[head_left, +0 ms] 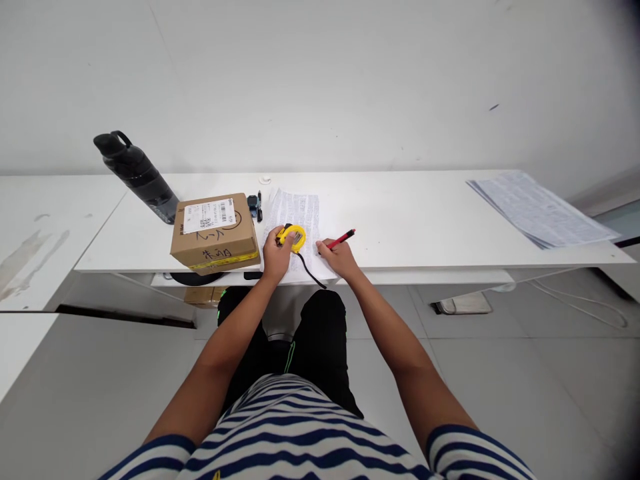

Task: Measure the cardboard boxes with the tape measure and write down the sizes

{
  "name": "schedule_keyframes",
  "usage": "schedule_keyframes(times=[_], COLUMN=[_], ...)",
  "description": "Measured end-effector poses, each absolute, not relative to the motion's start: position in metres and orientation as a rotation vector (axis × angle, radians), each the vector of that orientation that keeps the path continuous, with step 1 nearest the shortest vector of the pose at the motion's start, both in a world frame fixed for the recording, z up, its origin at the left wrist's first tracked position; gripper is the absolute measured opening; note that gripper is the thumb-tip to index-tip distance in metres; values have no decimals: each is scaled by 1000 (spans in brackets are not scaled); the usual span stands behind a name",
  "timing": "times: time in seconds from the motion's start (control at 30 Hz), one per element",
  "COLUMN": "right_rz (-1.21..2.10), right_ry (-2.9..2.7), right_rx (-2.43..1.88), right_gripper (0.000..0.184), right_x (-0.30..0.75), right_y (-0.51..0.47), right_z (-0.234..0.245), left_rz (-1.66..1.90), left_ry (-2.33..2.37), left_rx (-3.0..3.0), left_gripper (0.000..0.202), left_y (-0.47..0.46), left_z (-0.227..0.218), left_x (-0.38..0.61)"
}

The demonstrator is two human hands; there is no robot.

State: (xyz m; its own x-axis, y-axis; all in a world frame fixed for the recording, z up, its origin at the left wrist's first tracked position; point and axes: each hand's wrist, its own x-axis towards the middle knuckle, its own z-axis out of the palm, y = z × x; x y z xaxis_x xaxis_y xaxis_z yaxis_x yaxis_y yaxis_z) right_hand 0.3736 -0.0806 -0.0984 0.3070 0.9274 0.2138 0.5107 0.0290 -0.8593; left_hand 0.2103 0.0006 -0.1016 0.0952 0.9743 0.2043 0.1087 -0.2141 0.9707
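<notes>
Filling the bottom centre of the frame are a blue-and-white striped shirt [300, 437] and black trousers [320, 327] with green trim, with 2 bare forearms slanting inward on either side. Near the middle of the frame, the left hand [277, 255] is closing its fingers and thumb around a yellow tape measure [295, 238], holding it above a printed sheet [305, 205]. From the tape measure a black strap [309, 272] is trailing toward the lower right. Just right of it, the right hand [339, 259] is pinching a red pen [345, 237] with its fingers nearly shut, the pen's upper end pointing to the upper right; whether its tip is touching the sheet, I cannot tell. The sheet is lying on the white desk [410, 223]. Left of the hands, a cardboard box [215, 235] is sitting at the front edge, bearing a white label, handwriting and yellow tape. Behind its right side, a small dark item [254, 207] is lying. At centre right, 1 stack of printed papers [545, 207] is resting. At upper left, a dark bottle [137, 177] is slanting in the view behind the box. Beyond everything, a pale wall [320, 87] is spanning the top.
</notes>
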Motion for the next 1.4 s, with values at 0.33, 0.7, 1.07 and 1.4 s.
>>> schedule_keyframes(times=[0.33, 0.7, 1.07, 1.4], right_rz=[497, 449, 454, 617], right_ry=[-1313, -1316, -1321, -965], right_rx=[-1620, -1628, -1638, -1469], right_gripper=[40, 42, 43, 30], right_x=[375, 374, 373, 376], right_y=[-80, -81, -83, -81], right_z=[-102, -99, -97, -82], left_rz=[1244, 1246, 1268, 1425], left_ry=[1132, 1139, 1191, 1391], left_rx=[1509, 1504, 1488, 1722], left_gripper=[43, 43, 41, 33], left_y=[0, 1, 2, 3], left_z=[-101, -103, -102, -94], left_x=[210, 211, 213, 220])
